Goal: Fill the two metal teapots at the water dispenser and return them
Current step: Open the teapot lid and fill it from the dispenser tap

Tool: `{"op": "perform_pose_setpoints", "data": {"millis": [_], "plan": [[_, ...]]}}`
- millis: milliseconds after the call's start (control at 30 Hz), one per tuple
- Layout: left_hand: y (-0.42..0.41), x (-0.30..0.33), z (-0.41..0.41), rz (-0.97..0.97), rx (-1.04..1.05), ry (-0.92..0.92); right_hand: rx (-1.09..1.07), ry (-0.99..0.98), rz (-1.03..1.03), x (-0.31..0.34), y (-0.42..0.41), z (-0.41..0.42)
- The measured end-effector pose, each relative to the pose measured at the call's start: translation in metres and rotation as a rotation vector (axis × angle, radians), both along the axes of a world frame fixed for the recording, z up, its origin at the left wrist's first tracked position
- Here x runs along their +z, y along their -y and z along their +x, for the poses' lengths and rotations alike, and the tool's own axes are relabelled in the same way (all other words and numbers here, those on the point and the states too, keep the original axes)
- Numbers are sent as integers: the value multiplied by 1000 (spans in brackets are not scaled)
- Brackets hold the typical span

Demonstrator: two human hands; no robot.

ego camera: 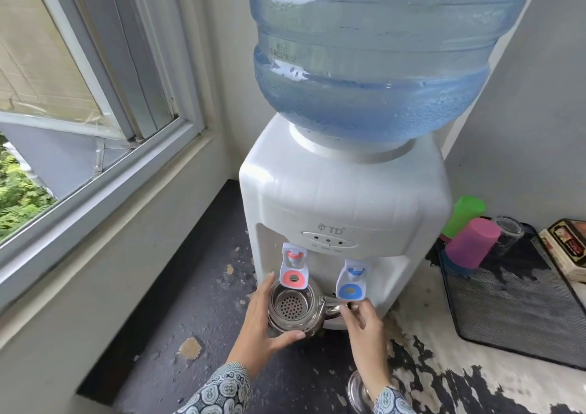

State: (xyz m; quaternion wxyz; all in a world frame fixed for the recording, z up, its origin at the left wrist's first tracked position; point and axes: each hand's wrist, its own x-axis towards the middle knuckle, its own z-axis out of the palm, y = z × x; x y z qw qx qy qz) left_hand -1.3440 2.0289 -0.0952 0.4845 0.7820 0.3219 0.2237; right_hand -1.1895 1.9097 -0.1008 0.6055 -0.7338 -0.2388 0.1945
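Observation:
A lidless metal teapot (293, 307) with a perforated strainer inside sits under the red tap (294, 269) of the white water dispenser (345, 198). My left hand (264, 324) wraps around the pot's left side. My right hand (361, 321) grips the pot's handle (336, 308), just below the blue tap (351, 282). No water stream is visible. A round shiny metal object (356, 391), partly hidden behind my right wrist, lies at the bottom edge; I cannot tell what it is.
A large blue water bottle (374, 52) tops the dispenser. Right of it a black mesh tray (513, 305) holds green (464, 217) and pink cups (472, 245) and a glass (509, 229). A box (567, 248) lies at far right. A window (63, 96) fills the left wall.

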Motion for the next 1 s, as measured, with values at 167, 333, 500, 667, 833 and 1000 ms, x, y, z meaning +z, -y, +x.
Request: {"op": "perform_pose_setpoints", "data": {"millis": [167, 333, 500, 667, 833, 1000], "plan": [[0, -6, 2, -52, 26, 60, -237, 316, 199, 7, 8, -20], [1, -6, 5, -58, 75, 75, 289, 720, 135, 30, -1, -25], [7, -11, 5, -148, 101, 28, 333, 646, -54, 46, -31, -26], [9, -21, 5, -209, 135, 19, 443, 612, -219, 56, -42, -21], [18, -4, 12, -227, 235, 33, 457, 456, -209, 66, -47, -20], [14, 10, 13, -260, 278, 10, 448, 353, -180, 66, -46, -19]]}}
